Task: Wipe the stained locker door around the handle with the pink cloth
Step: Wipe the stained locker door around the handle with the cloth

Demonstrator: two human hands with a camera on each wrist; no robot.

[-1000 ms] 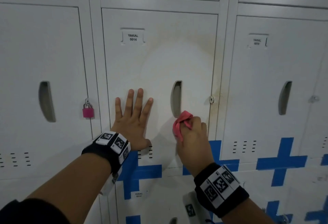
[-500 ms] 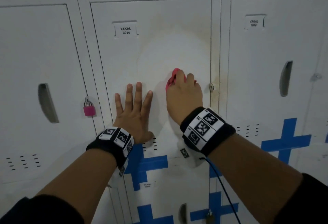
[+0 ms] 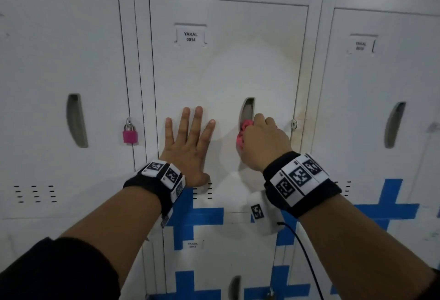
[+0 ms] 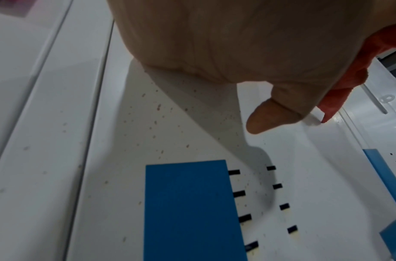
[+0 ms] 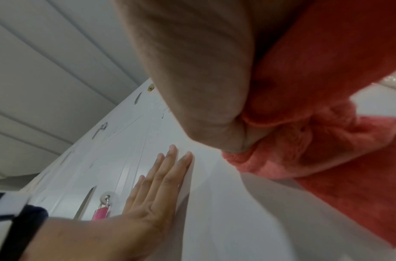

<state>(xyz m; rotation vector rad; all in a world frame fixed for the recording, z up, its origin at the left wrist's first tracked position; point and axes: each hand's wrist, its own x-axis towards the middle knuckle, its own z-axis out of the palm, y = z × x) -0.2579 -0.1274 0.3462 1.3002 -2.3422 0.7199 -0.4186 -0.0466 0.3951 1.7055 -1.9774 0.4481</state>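
Observation:
The white locker door (image 3: 221,71) labelled YAKAL 0014 shows a yellowish stain ring around a paler patch above its recessed handle (image 3: 247,109). My right hand (image 3: 262,142) grips the bunched pink cloth (image 3: 242,134) and presses it on the door over the handle's lower part. In the right wrist view the pink cloth (image 5: 315,159) fills the right side under my curled fingers. My left hand (image 3: 190,140) lies flat on the door left of the handle, fingers spread and straight. Its palm (image 4: 226,38) fills the top of the left wrist view, above brown specks on the door.
A pink padlock (image 3: 130,136) hangs on the left neighbouring locker. Another locker door (image 3: 381,85) with its own handle stands to the right. Blue painted crosses (image 3: 197,216) mark the lower lockers. Vent slots (image 3: 202,191) sit just under my left hand. A black cable (image 3: 307,257) hangs from my right wrist.
My right hand with the cloth went up from below the handle to beside it, then came slightly down over the handle's lower part. The left hand stayed flat on the door.

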